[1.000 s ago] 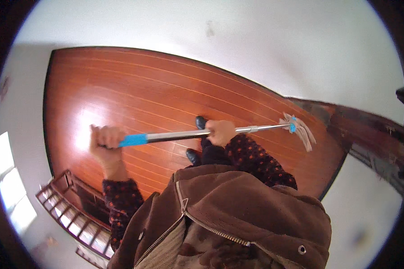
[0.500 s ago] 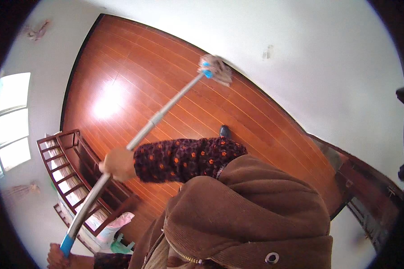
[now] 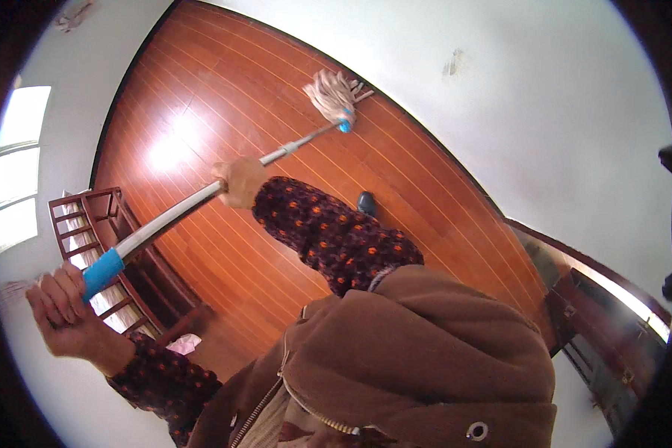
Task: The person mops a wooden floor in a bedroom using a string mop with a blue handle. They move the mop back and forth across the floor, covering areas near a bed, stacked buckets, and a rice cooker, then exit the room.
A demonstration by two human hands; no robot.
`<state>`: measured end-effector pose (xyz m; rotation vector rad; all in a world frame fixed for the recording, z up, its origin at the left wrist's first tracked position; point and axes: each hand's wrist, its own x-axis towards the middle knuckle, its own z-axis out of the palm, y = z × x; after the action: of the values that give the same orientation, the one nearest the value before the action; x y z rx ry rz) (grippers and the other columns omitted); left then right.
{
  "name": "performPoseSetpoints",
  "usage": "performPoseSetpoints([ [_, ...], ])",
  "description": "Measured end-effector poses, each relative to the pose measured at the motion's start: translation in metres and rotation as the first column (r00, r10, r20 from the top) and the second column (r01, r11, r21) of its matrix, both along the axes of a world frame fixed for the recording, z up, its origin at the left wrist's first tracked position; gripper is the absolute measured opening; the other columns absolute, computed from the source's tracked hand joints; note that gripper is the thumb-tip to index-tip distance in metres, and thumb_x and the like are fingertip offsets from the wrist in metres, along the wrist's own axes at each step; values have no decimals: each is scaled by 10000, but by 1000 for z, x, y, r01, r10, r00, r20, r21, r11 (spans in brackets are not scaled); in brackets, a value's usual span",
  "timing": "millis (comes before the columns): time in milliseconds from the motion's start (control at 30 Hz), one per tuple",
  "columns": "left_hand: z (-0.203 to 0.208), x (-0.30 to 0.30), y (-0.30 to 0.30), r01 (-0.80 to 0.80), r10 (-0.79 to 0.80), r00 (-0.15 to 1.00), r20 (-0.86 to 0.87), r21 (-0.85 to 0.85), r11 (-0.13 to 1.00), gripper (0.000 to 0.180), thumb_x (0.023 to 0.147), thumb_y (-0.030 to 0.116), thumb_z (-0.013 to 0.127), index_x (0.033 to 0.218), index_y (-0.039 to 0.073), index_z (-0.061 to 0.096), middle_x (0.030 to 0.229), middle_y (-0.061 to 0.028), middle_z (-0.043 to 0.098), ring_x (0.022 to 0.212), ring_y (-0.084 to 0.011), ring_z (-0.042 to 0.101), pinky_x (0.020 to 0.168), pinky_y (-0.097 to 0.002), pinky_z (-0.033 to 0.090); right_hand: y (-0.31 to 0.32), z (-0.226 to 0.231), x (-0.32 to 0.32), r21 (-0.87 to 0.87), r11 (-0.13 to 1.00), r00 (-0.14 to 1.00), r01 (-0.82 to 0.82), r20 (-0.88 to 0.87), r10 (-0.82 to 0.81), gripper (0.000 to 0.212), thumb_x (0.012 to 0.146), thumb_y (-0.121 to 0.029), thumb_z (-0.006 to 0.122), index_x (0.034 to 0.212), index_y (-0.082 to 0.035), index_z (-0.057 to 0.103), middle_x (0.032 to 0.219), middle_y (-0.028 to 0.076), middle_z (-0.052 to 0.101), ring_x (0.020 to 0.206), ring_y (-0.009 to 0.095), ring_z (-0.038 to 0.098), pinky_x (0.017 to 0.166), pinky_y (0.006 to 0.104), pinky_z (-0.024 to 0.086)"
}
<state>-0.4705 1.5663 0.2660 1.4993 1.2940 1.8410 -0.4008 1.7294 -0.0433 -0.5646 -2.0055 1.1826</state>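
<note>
A long-handled string mop slants across the view, with a pale metal pole (image 3: 170, 220) and a beige string head (image 3: 333, 94) on the wooden floor near the far wall. A blue socket (image 3: 345, 121) joins pole and head. My left hand (image 3: 67, 317), at the lower left, is closed round the pole's top end, at the blue grip (image 3: 103, 273). Farther along, my right hand (image 3: 240, 181) wraps the middle of the pole, just short of a collar on it. Both arms wear dark flowered sleeves.
A dark wooden slatted bed frame (image 3: 145, 269) stands at the left below a bright window (image 3: 19, 157). A white wall (image 3: 500, 89) borders the reddish plank floor (image 3: 224, 97). My shoe (image 3: 366, 203) shows mid-floor; dark wooden furniture (image 3: 597, 321) stands at the right.
Both hands have moved up in the view, the right one also rightward, still holding the pole. The mop's strings have swung from the right of the socket to its upper left.
</note>
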Motion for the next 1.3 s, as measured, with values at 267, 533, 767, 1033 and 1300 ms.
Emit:
performPoseSetpoints([
  [267,20,-65,46,337,-327,939,108,-94,937,348,994,190,344,649,156,320,501,23,293,413,-95,271,572,-305,359,-27,16,41,-21,981,981,192,17,-191,77,744,-141,585,733,-85,535,666,153,567,653,380,576,563,469,432],
  [533,-92,-172,45,-78,387,755,529,-514,854,407,978,258,444,600,158,330,503,24,260,429,-127,276,456,-323,332,-75,-32,-3,-273,962,701,-11,684,202,163,747,-276,682,781,-117,663,748,174,646,767,370,641,666,478,504],
  [767,-64,-282,-104,-223,336,678,654,-253,941,304,970,216,441,680,157,370,502,30,289,423,-102,289,472,-289,312,-119,18,-99,-325,776,622,-541,467,629,245,762,-234,671,927,-56,636,755,223,638,762,417,630,664,503,496],
  [1033,40,-282,-159,-608,572,766,292,44,792,464,1017,267,398,578,172,282,453,28,308,381,-85,279,468,-249,308,-32,106,-248,61,673,642,-737,373,669,167,757,-175,646,849,-53,579,750,146,643,747,342,657,639,491,506],
  [1300,-60,-264,-20,-763,762,646,41,51,644,320,898,215,442,608,114,351,531,-14,370,517,-166,387,640,-372,427,60,27,-386,315,818,857,-481,367,363,160,817,-225,646,737,-94,600,745,118,625,773,325,611,744,440,455],
])
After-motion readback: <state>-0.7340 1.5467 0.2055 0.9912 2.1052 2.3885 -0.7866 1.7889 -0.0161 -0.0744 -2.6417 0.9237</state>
